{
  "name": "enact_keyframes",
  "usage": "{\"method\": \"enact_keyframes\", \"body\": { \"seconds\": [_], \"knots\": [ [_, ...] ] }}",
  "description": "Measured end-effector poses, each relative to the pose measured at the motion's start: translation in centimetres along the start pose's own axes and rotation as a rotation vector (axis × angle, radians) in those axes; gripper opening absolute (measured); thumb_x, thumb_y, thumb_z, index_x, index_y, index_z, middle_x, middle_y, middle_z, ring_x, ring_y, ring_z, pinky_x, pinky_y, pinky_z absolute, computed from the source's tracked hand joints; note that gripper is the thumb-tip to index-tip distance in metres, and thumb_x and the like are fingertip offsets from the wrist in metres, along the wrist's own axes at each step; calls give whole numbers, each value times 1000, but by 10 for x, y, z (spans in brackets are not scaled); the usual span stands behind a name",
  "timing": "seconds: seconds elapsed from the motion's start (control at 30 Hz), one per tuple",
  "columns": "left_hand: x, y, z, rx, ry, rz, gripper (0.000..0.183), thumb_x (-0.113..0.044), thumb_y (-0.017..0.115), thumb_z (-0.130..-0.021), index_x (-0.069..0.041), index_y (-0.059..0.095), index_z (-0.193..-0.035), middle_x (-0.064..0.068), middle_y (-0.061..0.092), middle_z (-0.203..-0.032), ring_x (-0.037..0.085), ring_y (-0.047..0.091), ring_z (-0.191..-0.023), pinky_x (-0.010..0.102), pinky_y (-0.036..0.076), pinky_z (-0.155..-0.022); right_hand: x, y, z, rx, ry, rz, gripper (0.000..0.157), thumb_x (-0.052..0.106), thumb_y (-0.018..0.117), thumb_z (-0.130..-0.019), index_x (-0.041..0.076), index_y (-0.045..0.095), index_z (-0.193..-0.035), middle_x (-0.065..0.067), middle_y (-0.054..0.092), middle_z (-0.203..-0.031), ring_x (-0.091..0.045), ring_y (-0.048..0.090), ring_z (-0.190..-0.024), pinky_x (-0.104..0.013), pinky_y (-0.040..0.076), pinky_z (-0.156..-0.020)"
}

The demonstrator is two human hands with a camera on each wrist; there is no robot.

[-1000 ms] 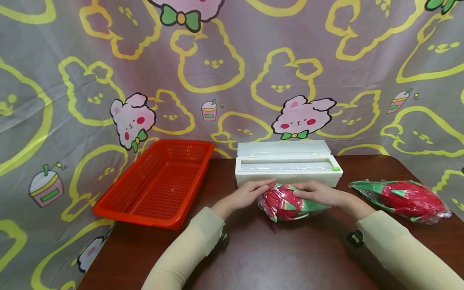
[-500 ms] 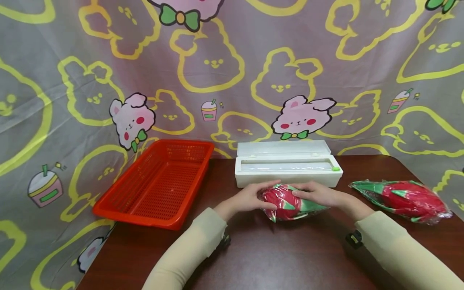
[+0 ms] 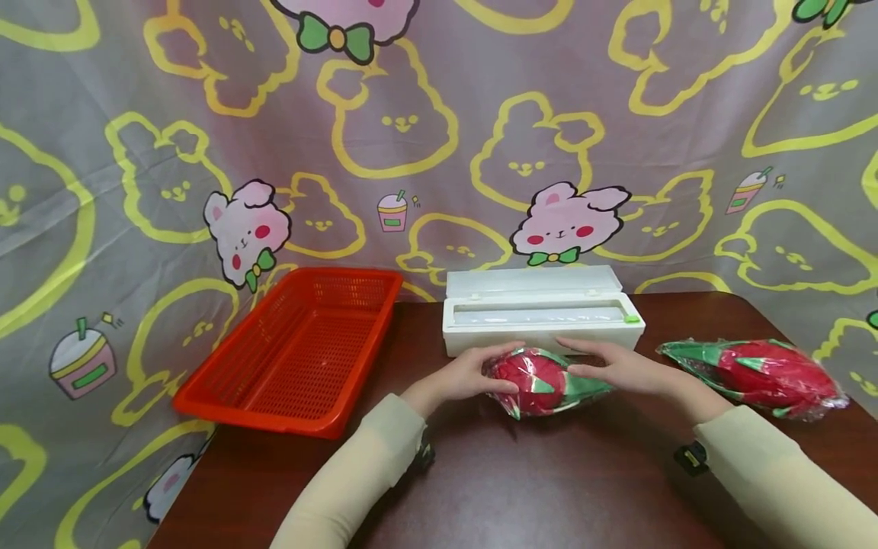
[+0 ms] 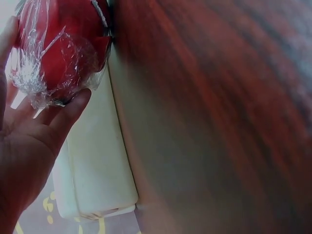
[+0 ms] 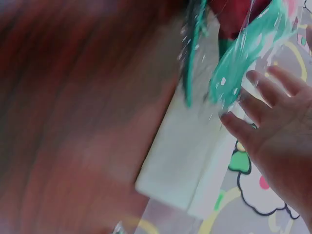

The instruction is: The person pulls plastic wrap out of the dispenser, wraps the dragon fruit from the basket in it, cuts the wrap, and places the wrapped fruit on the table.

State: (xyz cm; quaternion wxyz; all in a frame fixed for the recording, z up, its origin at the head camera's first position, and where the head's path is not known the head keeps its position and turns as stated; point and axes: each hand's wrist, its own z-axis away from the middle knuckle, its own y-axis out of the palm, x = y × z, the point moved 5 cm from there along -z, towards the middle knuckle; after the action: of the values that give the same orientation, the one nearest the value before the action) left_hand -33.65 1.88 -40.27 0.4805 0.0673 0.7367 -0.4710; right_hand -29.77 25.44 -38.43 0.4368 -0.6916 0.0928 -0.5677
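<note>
A red dragon fruit with green tips (image 3: 533, 379), wrapped in clear film, lies on the table in front of the white box. My left hand (image 3: 469, 374) holds its left end, thumb in front and fingers behind. The left wrist view shows bunched film on the dragon fruit (image 4: 63, 53) close to that palm. At the green end, my right hand (image 3: 627, 367) is spread. In the right wrist view its fingers are extended beside the green leaves (image 5: 239, 63); whether the fingertips touch the film I cannot tell.
Behind the fruit stands a white cling film box (image 3: 545, 337) with its lid raised. A red-orange basket (image 3: 332, 412) sits at left. Another film-wrapped dragon fruit (image 3: 771, 374) lies at right on the dark wooden table (image 3: 535, 488). A patterned curtain (image 3: 439, 137) hangs behind.
My left thumb has come down over the front of the dragon fruit. The right hand has loosened from the fruit, spread its fingers and shifted slightly right.
</note>
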Motion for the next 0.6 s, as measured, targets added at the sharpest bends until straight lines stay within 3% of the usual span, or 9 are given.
{"method": "enact_keyframes", "body": {
  "seconds": [0.17,0.33,0.6],
  "knots": [
    [-1,-2,0,-1,6,-3,71,-32,75,-86,-28,42,-148,-5,54,-133,10,50,-115,26,49,-87,-11,-5,17,-11,-29,3,74,31,73,-87,9,39,-149,-19,43,-143,-37,41,-123,-46,47,-91],
    [0,-2,0,-4,0,6,70,-31,74,-87,-26,42,-149,-5,55,-133,10,50,-114,25,48,-88,-23,-4,24,-1,-9,-14,76,31,77,-83,10,42,-147,-19,46,-138,-34,45,-116,-31,52,-82],
    [6,0,0,5,-45,57,65,-31,70,-91,-25,42,-149,-3,57,-131,11,52,-111,27,47,-90,-32,0,21,-8,-52,-20,64,30,77,-84,8,53,-140,-11,60,-127,-21,54,-101,-27,52,-77]
  ]
}}
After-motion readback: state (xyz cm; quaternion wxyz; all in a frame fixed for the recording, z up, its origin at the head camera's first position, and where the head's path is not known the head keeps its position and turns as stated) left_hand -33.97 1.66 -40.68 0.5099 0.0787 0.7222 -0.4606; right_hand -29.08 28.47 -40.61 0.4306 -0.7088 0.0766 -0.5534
